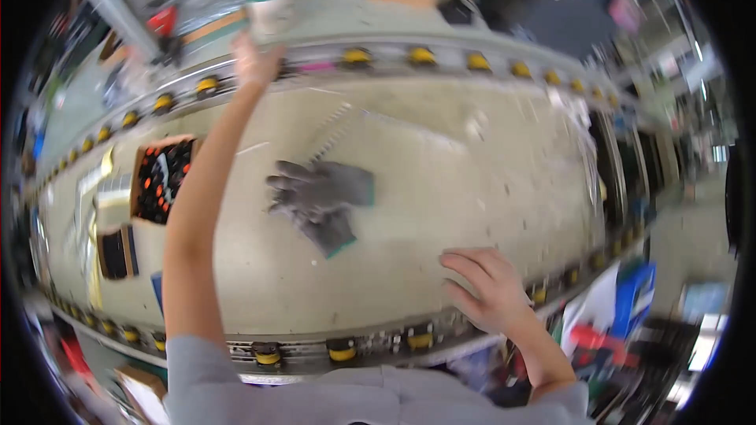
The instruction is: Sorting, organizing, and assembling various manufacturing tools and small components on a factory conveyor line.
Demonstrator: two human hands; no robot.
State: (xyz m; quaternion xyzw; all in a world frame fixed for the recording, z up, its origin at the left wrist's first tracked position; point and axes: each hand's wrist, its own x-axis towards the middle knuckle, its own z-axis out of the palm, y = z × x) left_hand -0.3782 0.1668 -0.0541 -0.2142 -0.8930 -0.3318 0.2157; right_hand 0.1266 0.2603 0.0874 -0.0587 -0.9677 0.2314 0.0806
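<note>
My left arm stretches far across the work surface [409, 267] to its far edge. There my left hand [257, 61] is blurred, close beside the base of a white and green cylindrical container [269, 0]; whether the fingers touch it does not show. Low over the right part of the surface hovers my right hand [490, 291], thumb and fingers apart, holding nothing. Between the two hands lies a pair of grey work gloves [319, 193] with green cuff edges, one partly over the other.
Rails with yellow rollers [357, 57] run along the far and near edges. Left of my forearm stand a cardboard box [142, 189] of black and orange parts and a smaller dark-filled box [116, 253]. A large black case [551, 4] sits at the far right.
</note>
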